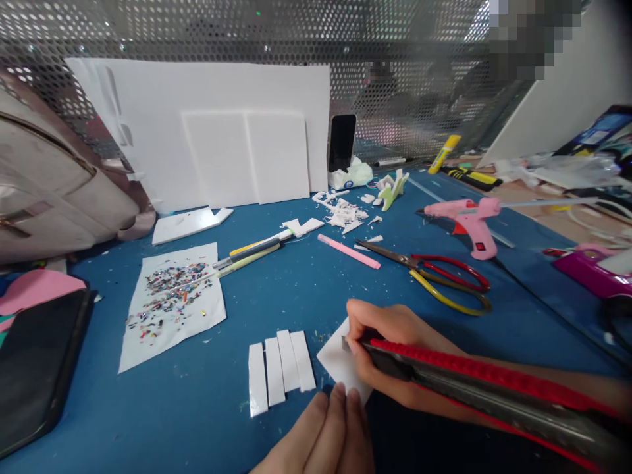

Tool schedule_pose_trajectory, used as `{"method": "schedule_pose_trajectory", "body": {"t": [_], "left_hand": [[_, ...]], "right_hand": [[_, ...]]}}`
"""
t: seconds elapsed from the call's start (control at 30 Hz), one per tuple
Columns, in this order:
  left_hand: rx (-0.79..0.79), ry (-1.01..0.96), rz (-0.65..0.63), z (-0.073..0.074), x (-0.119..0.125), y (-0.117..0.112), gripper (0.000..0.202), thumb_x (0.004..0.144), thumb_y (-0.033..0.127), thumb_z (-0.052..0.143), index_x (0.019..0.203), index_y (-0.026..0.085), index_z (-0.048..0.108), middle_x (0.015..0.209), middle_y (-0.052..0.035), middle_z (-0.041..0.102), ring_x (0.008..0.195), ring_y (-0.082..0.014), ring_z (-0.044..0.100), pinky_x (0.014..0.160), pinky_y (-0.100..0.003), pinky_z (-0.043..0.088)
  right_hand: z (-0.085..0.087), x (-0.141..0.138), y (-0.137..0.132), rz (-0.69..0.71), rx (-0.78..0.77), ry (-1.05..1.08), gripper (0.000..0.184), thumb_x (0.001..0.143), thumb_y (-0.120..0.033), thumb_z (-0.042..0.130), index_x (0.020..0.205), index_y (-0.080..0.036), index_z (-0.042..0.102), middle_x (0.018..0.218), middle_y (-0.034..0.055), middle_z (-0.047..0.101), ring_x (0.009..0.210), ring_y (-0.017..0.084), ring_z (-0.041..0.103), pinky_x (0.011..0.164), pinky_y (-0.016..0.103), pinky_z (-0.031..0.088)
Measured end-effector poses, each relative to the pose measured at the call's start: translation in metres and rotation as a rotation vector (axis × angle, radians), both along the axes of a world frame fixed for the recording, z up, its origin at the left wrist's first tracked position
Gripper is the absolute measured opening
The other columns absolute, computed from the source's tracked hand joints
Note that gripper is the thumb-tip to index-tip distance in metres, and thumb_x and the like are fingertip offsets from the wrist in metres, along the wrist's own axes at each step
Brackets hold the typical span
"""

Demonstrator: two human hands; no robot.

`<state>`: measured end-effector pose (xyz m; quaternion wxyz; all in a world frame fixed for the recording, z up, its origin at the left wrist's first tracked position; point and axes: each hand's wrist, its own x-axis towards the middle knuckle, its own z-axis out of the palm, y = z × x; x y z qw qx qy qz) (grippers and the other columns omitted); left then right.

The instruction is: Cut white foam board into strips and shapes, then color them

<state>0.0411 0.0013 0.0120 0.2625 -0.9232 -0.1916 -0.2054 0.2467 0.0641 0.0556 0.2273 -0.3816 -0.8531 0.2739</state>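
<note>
My right hand (390, 342) is closed around a red and black utility knife (444, 375). The knife's short blade rests on a small white foam board piece (333, 355), which lies on the blue table. My left hand (330, 434) is at the bottom, fingers stretched forward, with its fingertips pressing on the near edge of the same piece; its thumb is hidden. Beside them, to the left, several narrow white strips (281, 368) lie side by side. Part of the foam piece is covered by my hands.
Scissors (412, 262), a pink pen (349, 251) and white scraps (345, 214) lie beyond my hands. A pink glue gun (467, 217) stands at right with its cord. Left are a sheet with colourful bits (202, 322), several pens and a dark phone (39, 368). White boards (148, 92) lean behind.
</note>
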Motion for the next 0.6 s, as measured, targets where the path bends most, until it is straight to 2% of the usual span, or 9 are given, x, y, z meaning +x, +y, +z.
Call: {"method": "schedule_pose_trajectory", "body": {"t": [0.17,0.23,0.3,0.37,0.43,0.5,0.6], "left_hand": [[-0.023,-0.025,-0.042,0.01,0.001,0.0,0.039,0.098,0.001,0.034,0.109,0.01,0.069,0.107,-0.0002,0.076,0.096,-0.014,0.072,0.082,-0.023,0.06],[-0.061,-0.04,-0.051,0.01,0.001,-0.002,0.037,0.097,0.003,0.035,0.11,0.009,0.069,0.107,-0.0026,0.076,0.096,-0.0165,0.073,0.082,-0.025,0.061],[-0.108,-0.146,-0.039,0.008,0.002,-0.004,0.03,0.095,0.005,0.042,0.107,0.006,0.07,0.102,-0.0061,0.077,0.093,-0.0196,0.074,0.081,-0.028,0.062],[-0.148,-0.251,-0.039,0.005,0.004,-0.005,0.025,0.094,0.007,0.047,0.102,0.004,0.07,0.096,-0.0081,0.077,0.088,-0.0212,0.075,0.079,-0.03,0.063],[-0.178,-0.263,-0.051,0.003,0.006,-0.006,0.024,0.093,0.008,0.048,0.101,0.003,0.07,0.095,-0.0086,0.077,0.087,-0.0218,0.075,0.081,-0.031,0.063],[-0.209,-0.245,-0.059,0.001,0.006,-0.008,0.025,0.094,0.009,0.048,0.103,0.003,0.07,0.099,-0.0092,0.077,0.091,-0.0223,0.075,0.084,-0.032,0.063],[-0.266,-0.288,-0.07,0.003,0.004,-0.008,0.028,0.097,0.011,0.045,0.107,0.001,0.069,0.105,-0.0114,0.076,0.096,-0.0214,0.074,0.086,-0.029,0.062]], "right_hand": [[-0.001,-0.004,-0.002,0.0,0.007,0.009,0.017,0.081,-0.014,0.053,0.082,-0.023,0.038,0.061,-0.0079,0.048,0.049,0.008,0.043,0.05,0.02,0.032],[0.003,-0.004,-0.003,0.005,-0.042,-0.002,0.016,0.083,-0.016,0.055,0.082,-0.023,0.04,0.062,-0.0079,0.051,0.051,0.008,0.045,0.052,0.02,0.034],[0.009,-0.002,-0.006,0.025,-0.115,-0.005,0.015,0.085,-0.022,0.058,0.085,-0.022,0.043,0.062,-0.0083,0.053,0.051,0.008,0.045,0.051,0.019,0.034],[0.016,0.001,-0.011,0.042,-0.176,-0.027,0.019,0.085,-0.028,0.063,0.092,-0.022,0.046,0.063,-0.009,0.054,0.051,0.008,0.045,0.05,0.02,0.034],[0.021,0.004,-0.017,0.031,-0.197,-0.058,0.027,0.082,-0.03,0.067,0.099,-0.022,0.048,0.066,-0.0088,0.055,0.053,0.009,0.046,0.049,0.02,0.034],[0.022,0.009,-0.023,0.019,-0.163,-0.058,0.031,0.081,-0.028,0.067,0.105,-0.023,0.048,0.069,-0.0082,0.056,0.054,0.009,0.047,0.049,0.02,0.035],[0.018,0.015,-0.031,0.026,0.009,0.007,0.025,0.085,-0.027,0.063,0.106,-0.022,0.051,0.071,-0.0062,0.06,0.054,0.009,0.049,0.052,0.021,0.037]]}}
